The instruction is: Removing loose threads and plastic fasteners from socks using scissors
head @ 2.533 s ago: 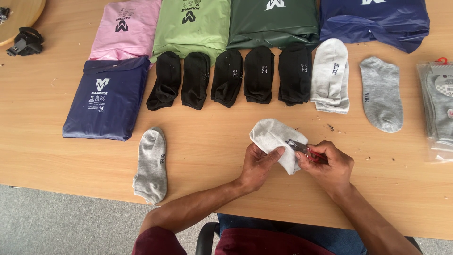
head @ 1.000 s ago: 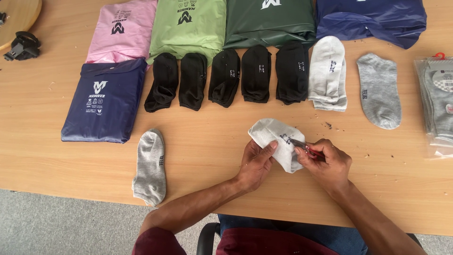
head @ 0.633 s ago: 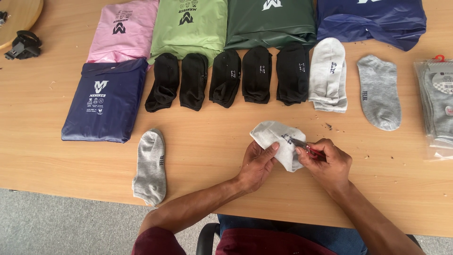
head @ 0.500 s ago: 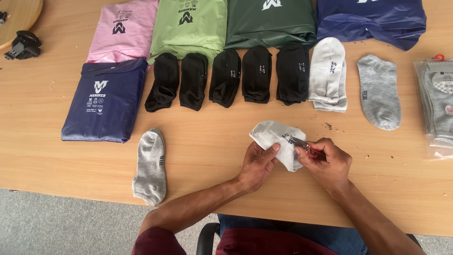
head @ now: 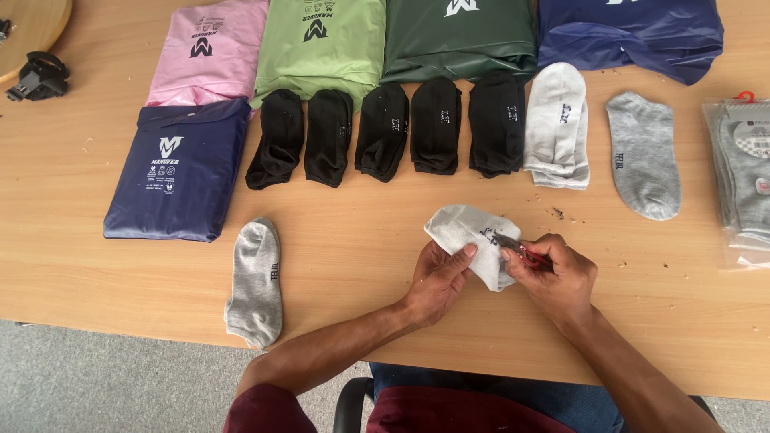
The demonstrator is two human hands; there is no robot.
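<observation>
My left hand [head: 437, 277] grips a light grey sock [head: 469, 236] just above the wooden table [head: 361, 265], thumb on its lower left side. My right hand [head: 555, 277] holds a small red-handled cutting tool [head: 517, 248] whose metal tip touches the dark stitched mark on the sock. Both hands sit close together near the table's front edge.
A row of several black sock pairs [head: 385, 132] lies behind, then a light grey pair [head: 557, 124] and a grey sock [head: 644, 152]. Another grey sock [head: 257, 281] lies front left. Flat packets in navy [head: 180, 172], pink [head: 210, 52], green [head: 321, 44], dark green [head: 457, 36] and navy [head: 634, 36] line the back. A bagged sock pack [head: 746, 176] is at right.
The sock has been turned slightly in my left hand, so its stitched mark now faces up under the tool's tip. The hands have hardly shifted.
</observation>
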